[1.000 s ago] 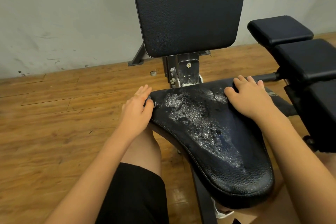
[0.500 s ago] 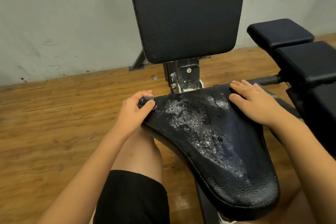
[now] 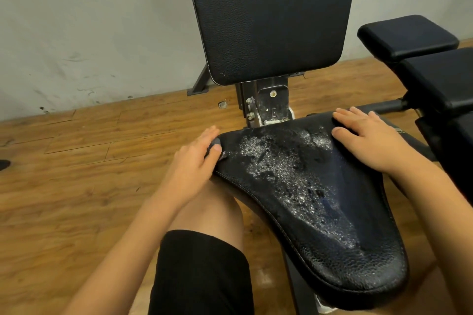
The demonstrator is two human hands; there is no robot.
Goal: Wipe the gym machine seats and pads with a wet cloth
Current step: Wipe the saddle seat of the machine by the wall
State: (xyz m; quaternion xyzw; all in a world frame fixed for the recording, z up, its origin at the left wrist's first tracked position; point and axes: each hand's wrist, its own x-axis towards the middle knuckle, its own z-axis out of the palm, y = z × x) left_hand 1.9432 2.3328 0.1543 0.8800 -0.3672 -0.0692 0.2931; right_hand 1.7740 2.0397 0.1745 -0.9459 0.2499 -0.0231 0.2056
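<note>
The seat, black and beaded with wet foam across its middle, fills the lower centre and right of the frame, below the upright back pad. The left hand is at the seat's left corner, its grip pinching a small grey wad between thumb and fingers; whether that is the cloth I cannot tell. The right hand lies flat on the upper right corner, fingers spread. Wooden floor lies beneath.
</note>
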